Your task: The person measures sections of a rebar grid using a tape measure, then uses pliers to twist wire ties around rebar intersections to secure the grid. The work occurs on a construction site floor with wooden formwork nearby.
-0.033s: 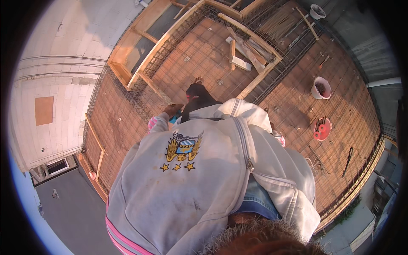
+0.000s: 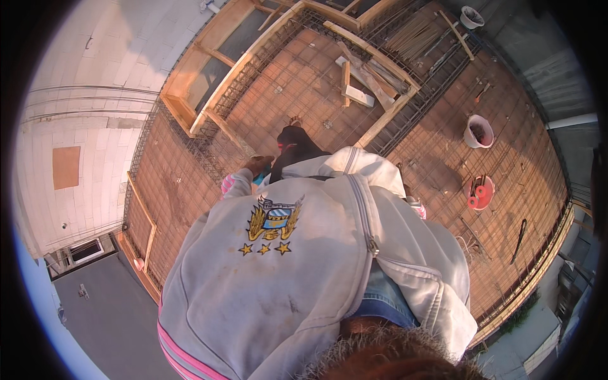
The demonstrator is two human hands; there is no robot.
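Observation:
My left hand (image 2: 258,165) is beside my dark trouser leg (image 2: 296,144), with its fingers curled. Just below it a bit of teal (image 2: 260,178) shows, too small to name. Most of my right hand (image 2: 408,191) is hidden behind the open side of my pale jacket (image 2: 329,259). A thin dark tip (image 2: 400,169) sticks up beside that hand; I cannot make out what it belongs to. One foot (image 2: 295,120) rests on the steel bar mesh (image 2: 278,85), which lies over reddish-brown boards.
Timber edging (image 2: 387,118) and bar cages frame the mesh ahead. Inside lie loose planks (image 2: 370,79). To the right stand a pale bucket (image 2: 470,135), a pink-red bowl (image 2: 487,199) with red-handled tools, and a black bar (image 2: 519,242). A block wall (image 2: 95,126) rises at left.

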